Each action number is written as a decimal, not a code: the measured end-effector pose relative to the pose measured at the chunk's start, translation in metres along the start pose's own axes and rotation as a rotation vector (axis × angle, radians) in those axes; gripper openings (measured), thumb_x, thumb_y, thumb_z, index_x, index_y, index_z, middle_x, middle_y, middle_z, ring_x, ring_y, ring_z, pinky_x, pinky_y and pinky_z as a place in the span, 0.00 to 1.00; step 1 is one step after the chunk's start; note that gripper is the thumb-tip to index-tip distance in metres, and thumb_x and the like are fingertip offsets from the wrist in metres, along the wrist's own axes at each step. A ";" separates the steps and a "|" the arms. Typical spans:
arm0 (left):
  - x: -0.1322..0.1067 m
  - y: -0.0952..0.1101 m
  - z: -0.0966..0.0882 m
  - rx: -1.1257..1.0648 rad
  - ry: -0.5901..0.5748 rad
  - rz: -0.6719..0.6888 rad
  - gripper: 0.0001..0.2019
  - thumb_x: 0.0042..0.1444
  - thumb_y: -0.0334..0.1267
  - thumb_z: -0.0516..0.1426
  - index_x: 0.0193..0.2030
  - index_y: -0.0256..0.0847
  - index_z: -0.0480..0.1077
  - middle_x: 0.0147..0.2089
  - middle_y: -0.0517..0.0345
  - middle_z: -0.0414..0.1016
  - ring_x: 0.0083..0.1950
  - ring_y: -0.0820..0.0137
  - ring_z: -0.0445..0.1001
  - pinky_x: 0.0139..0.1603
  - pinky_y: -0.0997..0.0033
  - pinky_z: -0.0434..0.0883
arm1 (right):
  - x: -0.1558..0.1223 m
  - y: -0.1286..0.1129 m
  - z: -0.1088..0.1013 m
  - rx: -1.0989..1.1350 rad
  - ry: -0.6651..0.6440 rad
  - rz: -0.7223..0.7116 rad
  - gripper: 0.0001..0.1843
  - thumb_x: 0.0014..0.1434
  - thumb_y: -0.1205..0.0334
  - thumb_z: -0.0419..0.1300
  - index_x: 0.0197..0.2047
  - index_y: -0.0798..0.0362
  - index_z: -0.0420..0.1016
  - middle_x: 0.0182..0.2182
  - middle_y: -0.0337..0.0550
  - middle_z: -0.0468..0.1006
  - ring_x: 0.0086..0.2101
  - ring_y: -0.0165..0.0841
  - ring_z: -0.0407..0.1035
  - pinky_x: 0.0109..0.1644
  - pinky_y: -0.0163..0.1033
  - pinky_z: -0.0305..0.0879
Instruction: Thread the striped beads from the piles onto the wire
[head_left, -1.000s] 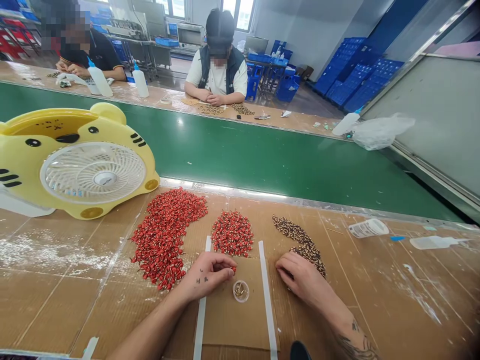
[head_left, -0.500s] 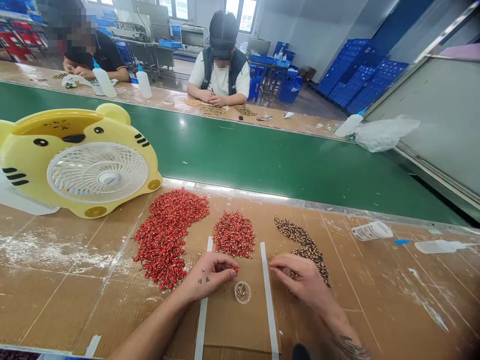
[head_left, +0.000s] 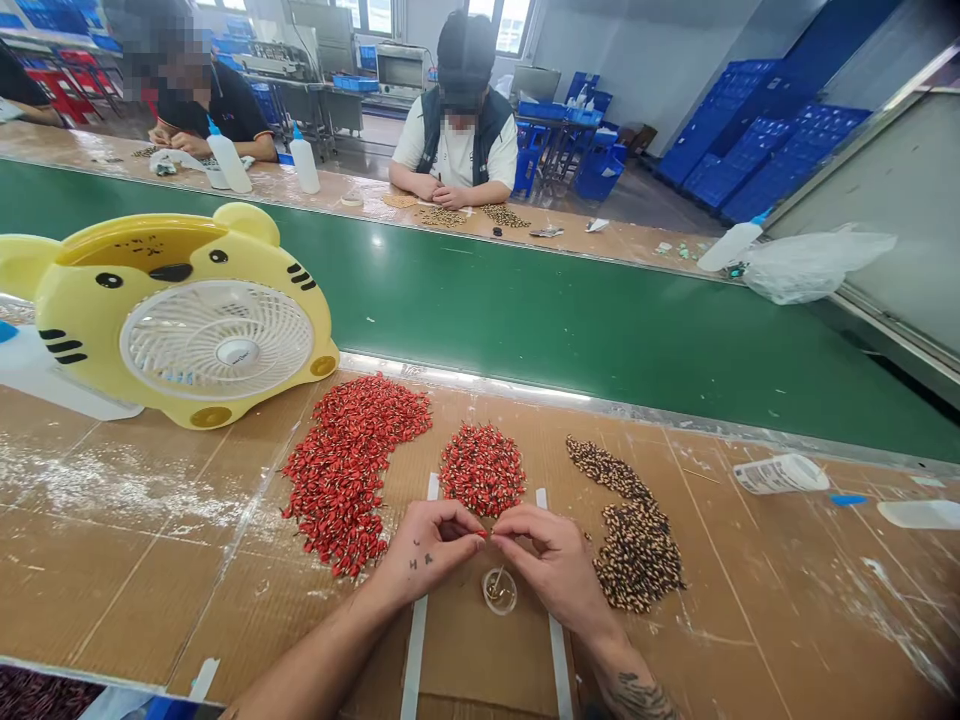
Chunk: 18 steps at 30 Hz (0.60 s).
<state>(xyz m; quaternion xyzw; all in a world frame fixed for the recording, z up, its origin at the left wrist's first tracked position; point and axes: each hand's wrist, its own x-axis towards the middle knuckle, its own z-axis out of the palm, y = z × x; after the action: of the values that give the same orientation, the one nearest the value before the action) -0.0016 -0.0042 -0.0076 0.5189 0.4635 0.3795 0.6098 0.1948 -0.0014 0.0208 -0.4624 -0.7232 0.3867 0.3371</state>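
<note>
Pinch at the bench: your left hand [head_left: 427, 550] and right hand [head_left: 547, 565] closed together on a tiny red bead [head_left: 481, 535], above a small clear cup [head_left: 499, 591].
The bead looked light, hard and easily dropped: you did best holding it by its sides. Heaps of red beads [head_left: 337, 475] lay far left, dark speckled beads [head_left: 637, 545] right.

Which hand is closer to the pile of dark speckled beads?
The right hand: it sits just beside the dark speckled beads, almost touching them. The left hand is farther off, beyond the right hand.
</note>
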 end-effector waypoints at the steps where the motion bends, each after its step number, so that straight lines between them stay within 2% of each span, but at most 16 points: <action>1: 0.000 0.001 0.000 0.007 0.001 0.001 0.05 0.51 0.34 0.62 0.33 0.34 0.79 0.32 0.51 0.81 0.31 0.69 0.75 0.34 0.74 0.68 | 0.000 0.000 0.000 0.003 0.006 -0.001 0.05 0.60 0.66 0.63 0.33 0.51 0.80 0.32 0.41 0.81 0.34 0.33 0.74 0.41 0.36 0.69; 10: 0.000 0.006 0.001 0.048 -0.005 0.005 0.08 0.53 0.35 0.61 0.35 0.34 0.80 0.32 0.51 0.83 0.32 0.68 0.76 0.34 0.74 0.69 | 0.000 -0.002 0.005 0.018 -0.004 0.009 0.05 0.60 0.66 0.63 0.34 0.51 0.81 0.33 0.43 0.81 0.35 0.33 0.75 0.40 0.36 0.70; 18: -0.001 0.006 -0.001 0.040 0.001 -0.016 0.08 0.52 0.37 0.63 0.32 0.34 0.80 0.30 0.52 0.82 0.30 0.69 0.75 0.32 0.75 0.67 | -0.002 -0.002 0.002 0.122 -0.055 0.090 0.06 0.60 0.65 0.62 0.35 0.52 0.83 0.34 0.44 0.81 0.35 0.34 0.75 0.41 0.37 0.70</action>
<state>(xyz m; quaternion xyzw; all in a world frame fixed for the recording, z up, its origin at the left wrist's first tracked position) -0.0023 -0.0035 -0.0013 0.5272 0.4755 0.3656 0.6019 0.1927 -0.0041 0.0209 -0.4624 -0.6857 0.4574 0.3267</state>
